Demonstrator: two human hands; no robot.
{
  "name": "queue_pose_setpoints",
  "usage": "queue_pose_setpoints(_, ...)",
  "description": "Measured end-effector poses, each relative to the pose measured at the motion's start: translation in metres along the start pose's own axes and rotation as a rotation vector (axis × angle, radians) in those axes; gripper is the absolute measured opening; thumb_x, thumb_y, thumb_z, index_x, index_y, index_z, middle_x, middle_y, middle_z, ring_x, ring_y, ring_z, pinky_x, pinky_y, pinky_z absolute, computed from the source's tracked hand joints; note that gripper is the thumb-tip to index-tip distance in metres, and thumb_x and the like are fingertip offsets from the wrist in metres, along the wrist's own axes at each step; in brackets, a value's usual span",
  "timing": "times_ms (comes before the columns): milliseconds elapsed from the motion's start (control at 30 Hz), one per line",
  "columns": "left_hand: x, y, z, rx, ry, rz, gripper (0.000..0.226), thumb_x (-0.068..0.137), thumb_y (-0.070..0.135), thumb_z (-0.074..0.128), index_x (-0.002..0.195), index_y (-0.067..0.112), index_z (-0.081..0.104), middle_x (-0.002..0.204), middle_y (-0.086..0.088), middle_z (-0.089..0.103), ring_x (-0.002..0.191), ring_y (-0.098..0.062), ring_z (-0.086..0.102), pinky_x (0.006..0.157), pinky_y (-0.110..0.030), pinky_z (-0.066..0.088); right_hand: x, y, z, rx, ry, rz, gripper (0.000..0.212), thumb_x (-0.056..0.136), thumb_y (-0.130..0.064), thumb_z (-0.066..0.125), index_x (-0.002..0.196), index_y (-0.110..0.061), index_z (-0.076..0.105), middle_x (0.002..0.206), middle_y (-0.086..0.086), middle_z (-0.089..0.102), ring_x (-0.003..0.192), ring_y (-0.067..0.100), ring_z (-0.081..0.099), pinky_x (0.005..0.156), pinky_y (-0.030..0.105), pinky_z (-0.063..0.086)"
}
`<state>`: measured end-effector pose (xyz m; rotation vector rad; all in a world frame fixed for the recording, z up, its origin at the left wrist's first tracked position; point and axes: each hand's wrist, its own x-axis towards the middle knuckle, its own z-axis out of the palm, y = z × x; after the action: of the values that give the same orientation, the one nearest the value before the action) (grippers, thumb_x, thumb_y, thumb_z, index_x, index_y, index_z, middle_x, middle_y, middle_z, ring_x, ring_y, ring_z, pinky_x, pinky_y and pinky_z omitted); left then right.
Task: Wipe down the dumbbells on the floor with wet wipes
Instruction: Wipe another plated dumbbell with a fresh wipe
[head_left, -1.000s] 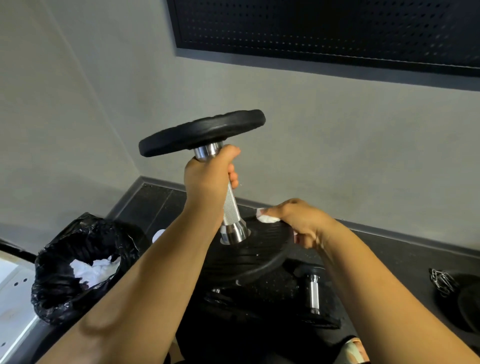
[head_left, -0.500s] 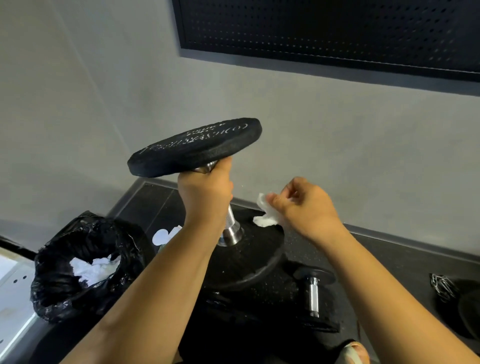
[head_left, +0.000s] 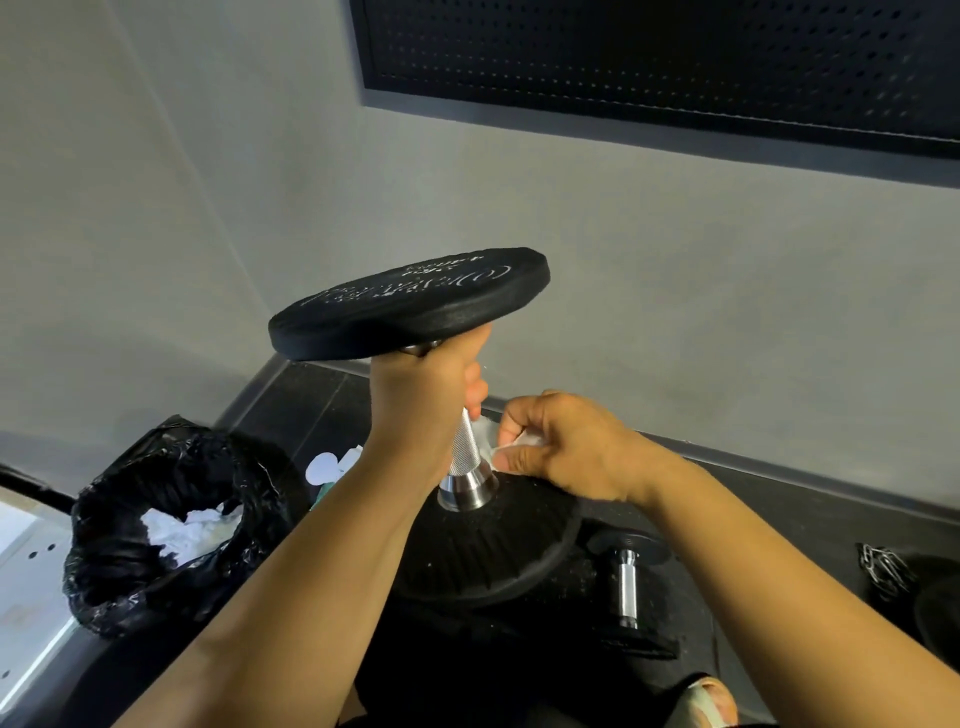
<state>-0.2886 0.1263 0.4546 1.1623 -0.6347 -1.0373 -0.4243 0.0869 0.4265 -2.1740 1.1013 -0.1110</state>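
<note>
Wipe at the dumbbell's handle

While the left hand (head_left: 423, 410) is clenched around the upper handle, the dumbbell (head_left: 457, 457) stands tilted at frame centre, upper plate raised, lower plate down by the dark floor (head_left: 779, 525). Right hand (head_left: 566, 447) pinches a white wet wipe (head_left: 488, 431) against the knurled handle near the lower collar. Lower left: black trash bag (head_left: 156, 530) holding crumpled wipes. Lower right: second dumbbell (head_left: 626, 582) lying on the floor.

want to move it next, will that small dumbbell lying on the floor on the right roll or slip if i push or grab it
The small dumbbell lies on its side with round end plates, so a sideways push would probably roll it. Its metal handle looks knurled, so a hand should grip it without much slipping. Being solid metal and rubber, it is likely stiff and heavy for its size.
</note>
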Motion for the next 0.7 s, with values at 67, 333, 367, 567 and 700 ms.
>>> queue_pose_setpoints(67, 0.0, -0.001, -0.002, 0.003, -0.051, -0.007, 0.051, 0.083, 0.004, 0.063, 0.052, 0.023, 0.028, 0.055, -0.005, 0.014, 0.046, -0.016, 0.015, 0.044, -0.025, 0.018, 0.012, 0.004, 0.003, 0.084, -0.037, 0.024, 0.018, 0.082, -0.033, 0.072, 0.073, -0.028, 0.057, 0.079, -0.005, 0.064, 0.078, 0.014, 0.06, 0.081, 0.038, 0.052)
queue_pose_setpoints(333, 0.0, -0.005, -0.008, -0.061, -0.255, -0.142, 0.046, 0.081, 0.013, 0.063, 0.047, 0.021, 0.033, 0.047, 0.001, 0.023, 0.038, -0.011, 0.027, 0.04, -0.02, 0.028, 0.024, 0.02, 0.007, 0.381, -0.211, 0.278, 0.047, 0.074, -0.051, 0.071, 0.089, -0.008, 0.063, 0.095, 0.018, 0.066, 0.089, 0.032, 0.058, 0.095, 0.05, 0.047)
queue_pose_setpoints(367, 0.001, -0.004, -0.009, -0.064, -0.287, -0.142, 0.044, 0.079, 0.014, 0.061, 0.045, 0.022, 0.033, 0.045, 0.003, 0.024, 0.037, -0.011, 0.027, 0.04, -0.021, 0.028, 0.022, 0.023, 0.01, 0.495, -0.223, 0.332, 0.063, 0.065, -0.054, 0.073, 0.097, -0.001, 0.064, 0.097, 0.024, 0.064, 0.087, 0.035, 0.056, 0.09, 0.05, 0.047)
queue_pose_setpoints(567, 0.01, -0.001, -0.009, -0.143, -0.075, -0.131, 0.037, 0.086, 0.008, 0.058, 0.057, 0.019, 0.039, 0.048, 0.003, 0.034, 0.04, -0.01, 0.036, 0.042, -0.021, 0.034, 0.009, 0.012, 0.003, 0.766, -0.005, 0.472, 0.023, 0.083, -0.023, 0.068, 0.096, -0.003, 0.067, 0.06, 0.012, 0.06, 0.042, 0.017, 0.055, 0.045, 0.024, 0.052)
queue_pose_setpoints(700, 0.014, -0.002, -0.006, -0.123, 0.248, -0.047, 0.015, 0.084, 0.014, 0.063, 0.076, 0.013, 0.051, 0.055, 0.002, 0.044, 0.046, -0.011, 0.042, 0.049, -0.025, 0.041, 0.003, 0.007, -0.01, 0.737, 0.197, 0.466, 0.018, 0.093, -0.017, 0.056, 0.08, -0.004, 0.056, 0.044, 0.003, 0.045, 0.023, 0.008, 0.032, 0.027, 0.014, 0.021)
